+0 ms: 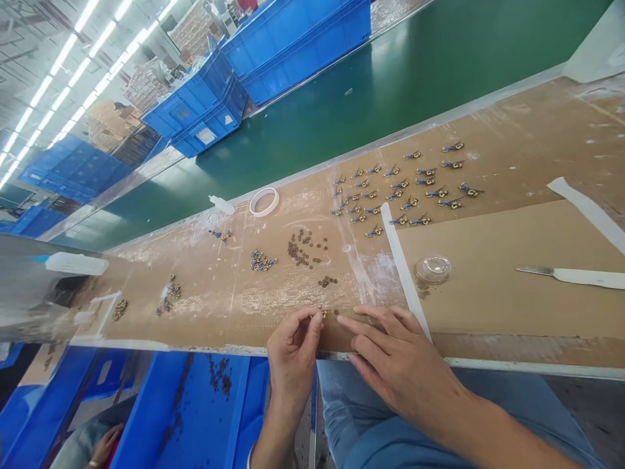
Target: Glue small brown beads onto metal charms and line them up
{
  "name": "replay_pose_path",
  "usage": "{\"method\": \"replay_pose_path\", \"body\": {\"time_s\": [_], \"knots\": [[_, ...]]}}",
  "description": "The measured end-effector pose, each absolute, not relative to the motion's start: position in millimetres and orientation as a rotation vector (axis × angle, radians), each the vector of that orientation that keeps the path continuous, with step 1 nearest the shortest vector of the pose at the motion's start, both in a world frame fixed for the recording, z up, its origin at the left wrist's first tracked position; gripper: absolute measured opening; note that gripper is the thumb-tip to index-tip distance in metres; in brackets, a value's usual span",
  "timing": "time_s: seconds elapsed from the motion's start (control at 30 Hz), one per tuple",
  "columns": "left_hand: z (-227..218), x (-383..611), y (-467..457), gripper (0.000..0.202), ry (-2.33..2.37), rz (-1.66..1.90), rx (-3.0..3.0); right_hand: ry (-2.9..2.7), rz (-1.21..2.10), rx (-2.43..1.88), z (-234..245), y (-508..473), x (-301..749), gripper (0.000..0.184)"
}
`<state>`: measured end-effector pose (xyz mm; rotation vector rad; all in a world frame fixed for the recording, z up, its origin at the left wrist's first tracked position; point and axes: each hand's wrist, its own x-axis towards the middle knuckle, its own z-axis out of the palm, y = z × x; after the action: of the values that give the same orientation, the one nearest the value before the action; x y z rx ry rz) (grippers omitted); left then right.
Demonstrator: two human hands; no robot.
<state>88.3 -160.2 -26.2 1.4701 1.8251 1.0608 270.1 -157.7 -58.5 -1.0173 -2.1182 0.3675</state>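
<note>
At the table's near edge, my left hand [295,342] pinches a small tan piece [323,314] between thumb and forefinger; most of it is hidden by the fingertips. Just right of it, one small round brown disc [336,312] lies on the table. My right hand [390,345] rests palm down with fingers spread, its index fingertip beside that disc. Beyond the hands are a few brown discs [327,282] and a larger scattered group of discs [300,251]. A pile of small blue-and-tan toy figures [262,262] lies to the left of them.
Rows of similar figures [400,189] lie at the back right. A clear dish [433,268], a knife [576,275], a tape roll [264,202] and a squeeze bottle [222,205] are on the table. A green conveyor belt [390,78] carries blue crates [303,45]. Another person's hand [105,446] shows lower left.
</note>
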Motion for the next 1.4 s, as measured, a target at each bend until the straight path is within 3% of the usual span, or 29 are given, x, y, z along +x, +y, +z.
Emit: {"method": "replay_pose_path", "body": {"time_s": [0.43,0.87,1.4], "knots": [[-23.9,94.8,-156.7,0.017,1.854,1.08,1.438,-2.133,0.312,-1.032,-60.2,-152.7,267.4,0.004],[-20.9,100.4,-154.1,0.011,1.908,0.955,1.676,-1.937,0.39,-1.036,-58.9,-160.5,285.1,0.015],[-16.8,109.6,-149.6,0.014,2.091,0.816,1.842,-1.873,0.421,-1.006,-64.6,-166.0,297.3,0.01]]}}
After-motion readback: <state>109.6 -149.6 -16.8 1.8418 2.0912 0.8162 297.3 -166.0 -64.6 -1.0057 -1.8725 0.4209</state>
